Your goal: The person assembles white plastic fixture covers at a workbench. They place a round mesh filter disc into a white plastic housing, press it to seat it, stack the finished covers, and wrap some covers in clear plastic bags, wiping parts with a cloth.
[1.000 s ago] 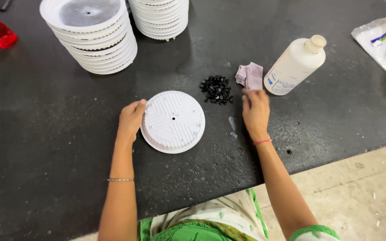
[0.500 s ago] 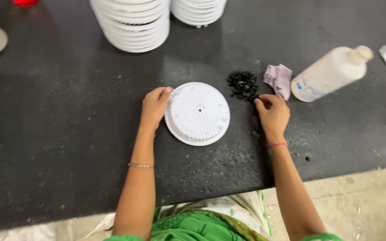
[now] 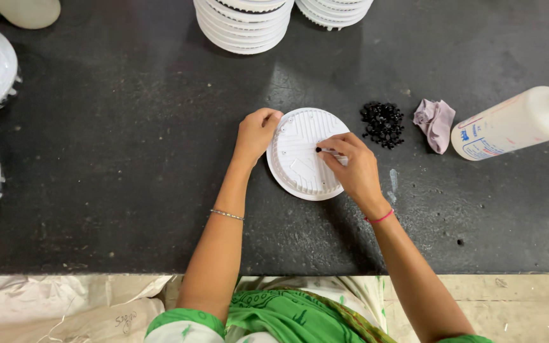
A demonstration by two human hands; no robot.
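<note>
White plastic disc on dark table. Left hand curled on disc's left rim, steadying. Right hand pinches small black bead at disc centre. Bead pile just right of disc. Disc probably light, stiff, slippery; hold by rim.
</note>
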